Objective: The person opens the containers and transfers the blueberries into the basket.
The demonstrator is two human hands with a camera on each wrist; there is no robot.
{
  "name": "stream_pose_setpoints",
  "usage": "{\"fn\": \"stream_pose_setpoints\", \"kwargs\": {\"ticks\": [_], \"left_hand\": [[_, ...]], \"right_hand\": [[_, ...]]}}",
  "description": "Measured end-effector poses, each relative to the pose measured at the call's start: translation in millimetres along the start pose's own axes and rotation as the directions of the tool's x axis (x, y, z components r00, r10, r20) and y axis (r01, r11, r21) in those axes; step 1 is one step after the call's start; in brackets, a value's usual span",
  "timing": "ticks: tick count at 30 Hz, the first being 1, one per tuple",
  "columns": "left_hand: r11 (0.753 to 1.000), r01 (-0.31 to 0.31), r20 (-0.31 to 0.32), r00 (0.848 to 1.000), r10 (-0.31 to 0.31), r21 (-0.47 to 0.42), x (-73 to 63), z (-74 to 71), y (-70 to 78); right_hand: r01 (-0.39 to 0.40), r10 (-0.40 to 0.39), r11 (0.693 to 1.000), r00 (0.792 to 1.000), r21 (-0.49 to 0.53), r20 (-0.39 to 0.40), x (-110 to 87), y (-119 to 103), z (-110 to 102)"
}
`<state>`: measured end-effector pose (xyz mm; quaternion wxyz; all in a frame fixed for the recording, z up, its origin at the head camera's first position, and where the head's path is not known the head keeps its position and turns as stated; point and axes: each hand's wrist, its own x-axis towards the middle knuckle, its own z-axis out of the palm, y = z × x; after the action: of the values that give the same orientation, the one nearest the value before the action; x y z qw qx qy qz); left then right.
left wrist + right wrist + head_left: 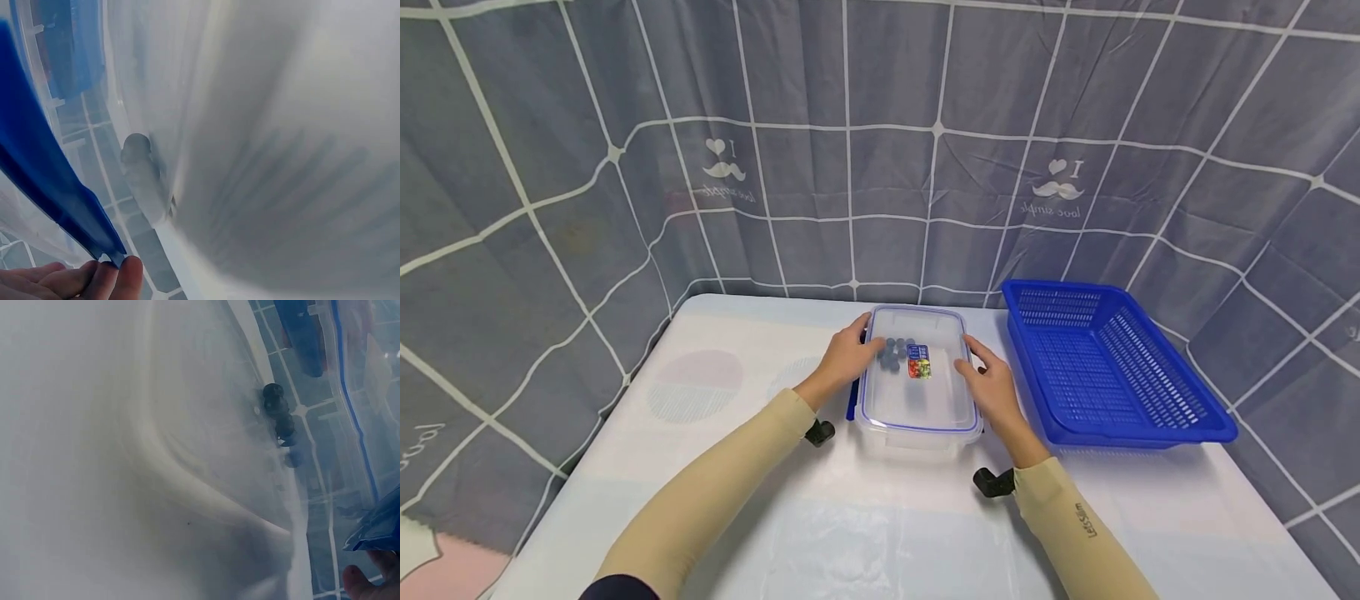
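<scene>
My left hand [842, 354] is partly open, fingers loosely extended; its thumb lies over the lid edge and its fingertips touch the end of the blue left latch [56, 150]. My right hand [992, 387] is likewise partly open, thumb apart from the index finger, with a fingertip touching the blue right latch [387, 522]. Whether either hand applies any pull, I cannot tell. The clear plastic container [913, 440] is positioned between my two hands. Its transparent lid [917, 408], edged with a blue sealing line, lies on top, level with both thumbs. A printed label [918, 362] is located on the lid, between my thumbs. A cluster of dark blueberry-like balls [891, 354] shows through the lid, just to the right of my left thumb. To the right of my right hand, apart from it, is a blue perforated plastic basket [1078, 367]. The white-covered table [820, 533] extends below both hands; the grey grid-patterned curtain [887, 175] hangs beyond them. Beige sleeves [722, 483] cover both forearms, behind the hands.
</scene>
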<state>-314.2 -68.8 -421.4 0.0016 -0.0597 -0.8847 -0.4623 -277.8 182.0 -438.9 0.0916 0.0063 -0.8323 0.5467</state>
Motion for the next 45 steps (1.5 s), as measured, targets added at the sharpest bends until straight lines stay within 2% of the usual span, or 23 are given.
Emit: {"fn": "stream_pose_setpoints", "kwargs": {"ticks": [6, 11, 22, 30, 35, 39, 45], "left_hand": [[0.999, 0.02, -0.019, 1.0, -0.019, 0.031, 6.8, 2.6, 2.6], [0.999, 0.044, -0.009, 0.999, -0.044, 0.011, 12.9, 4.2, -1.4], [1.0, -0.016, -0.006, 1.0, 0.016, -0.014, 17.4, 3.6, -3.1], [0.997, -0.012, -0.009, 1.0, 0.011, -0.081, 15.4, 1.5, -5.7], [0.997, -0.021, 0.002, 1.0, 0.022, -0.071, 17.5, 2.6, -4.4], [0.998, -0.032, 0.0, 0.999, 0.032, -0.048, 14.4, 3.2, -3.1], [0.999, 0.016, -0.018, 1.0, -0.017, -0.032, -1.1, 4.4, -3.9]], "right_hand": [[0.014, -0.014, 1.0, 1.0, 0.012, -0.016, -0.3, -0.1, 0.8], [0.019, -0.02, 1.0, 1.0, 0.003, 0.009, 0.1, 0.5, 2.4], [-0.009, 0.008, 0.999, 0.999, 0.033, 0.032, 3.2, -0.5, 2.6], [-0.005, 0.003, 0.999, 1.0, 0.051, 0.03, 2.4, 0.0, 3.7], [0.014, -0.015, 0.999, 1.0, 0.048, 0.022, 3.1, 0.1, 2.3], [0.016, -0.017, 0.998, 1.0, 0.054, 0.017, 2.6, -0.4, 1.6], [0.019, -0.02, 0.998, 1.0, 0.065, 0.008, 1.2, -1.4, 0.5]]}}
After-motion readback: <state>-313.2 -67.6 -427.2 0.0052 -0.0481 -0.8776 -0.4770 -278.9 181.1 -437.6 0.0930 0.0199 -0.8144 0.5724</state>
